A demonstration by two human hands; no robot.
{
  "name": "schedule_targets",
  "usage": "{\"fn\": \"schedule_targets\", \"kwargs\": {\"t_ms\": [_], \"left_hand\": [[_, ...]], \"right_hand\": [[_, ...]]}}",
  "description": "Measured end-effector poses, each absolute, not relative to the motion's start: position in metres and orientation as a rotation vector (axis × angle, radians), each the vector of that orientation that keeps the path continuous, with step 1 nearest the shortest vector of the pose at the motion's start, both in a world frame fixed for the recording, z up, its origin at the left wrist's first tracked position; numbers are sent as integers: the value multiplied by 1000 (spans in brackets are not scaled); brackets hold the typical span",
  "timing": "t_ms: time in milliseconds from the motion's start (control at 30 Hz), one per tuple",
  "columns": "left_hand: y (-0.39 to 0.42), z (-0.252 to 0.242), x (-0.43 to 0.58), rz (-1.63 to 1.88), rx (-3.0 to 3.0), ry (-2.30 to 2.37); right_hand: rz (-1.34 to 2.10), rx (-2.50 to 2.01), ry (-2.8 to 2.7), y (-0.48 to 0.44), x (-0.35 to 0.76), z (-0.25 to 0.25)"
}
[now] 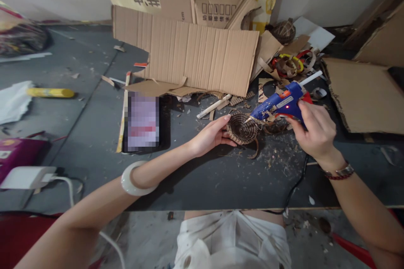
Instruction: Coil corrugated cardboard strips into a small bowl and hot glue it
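Note:
My left hand (214, 134) grips the left rim of a small brown woven basket (242, 128), made of coiled corrugated cardboard strips. It is tilted so its hollow faces me, and a loose strip (256, 149) curls down from its lower right. In my right hand (315, 128) is a blue hot glue gun (277, 103) with an orange switch, a lit red light and a white glue stick (312, 78) poking out the back. Its metal nozzle points down-left into the basket's opening; whether it touches the inside I cannot tell.
Large cardboard sheets (202, 54) lean at the back. A phone (142, 122) lies left of the basket. Scraps and tape rolls (288, 65) pile up at the back right. A yellow cutter (50, 92) and white charger (28, 177) are leftward. The gun's black cord (298, 183) trails over the table's front edge.

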State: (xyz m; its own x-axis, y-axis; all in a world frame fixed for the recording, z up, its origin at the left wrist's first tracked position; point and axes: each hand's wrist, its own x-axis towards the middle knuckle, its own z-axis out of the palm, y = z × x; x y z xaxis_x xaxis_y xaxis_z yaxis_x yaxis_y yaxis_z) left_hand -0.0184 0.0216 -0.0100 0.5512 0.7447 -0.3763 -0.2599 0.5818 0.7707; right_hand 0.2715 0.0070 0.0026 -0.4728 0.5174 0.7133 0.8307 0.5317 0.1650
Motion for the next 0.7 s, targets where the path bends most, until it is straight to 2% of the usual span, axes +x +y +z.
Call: {"fn": "schedule_targets", "kwargs": {"t_ms": [700], "left_hand": [[21,-7,-18,644,744,780]], "right_hand": [[-668,-1123,-2136,7,272,1]]}}
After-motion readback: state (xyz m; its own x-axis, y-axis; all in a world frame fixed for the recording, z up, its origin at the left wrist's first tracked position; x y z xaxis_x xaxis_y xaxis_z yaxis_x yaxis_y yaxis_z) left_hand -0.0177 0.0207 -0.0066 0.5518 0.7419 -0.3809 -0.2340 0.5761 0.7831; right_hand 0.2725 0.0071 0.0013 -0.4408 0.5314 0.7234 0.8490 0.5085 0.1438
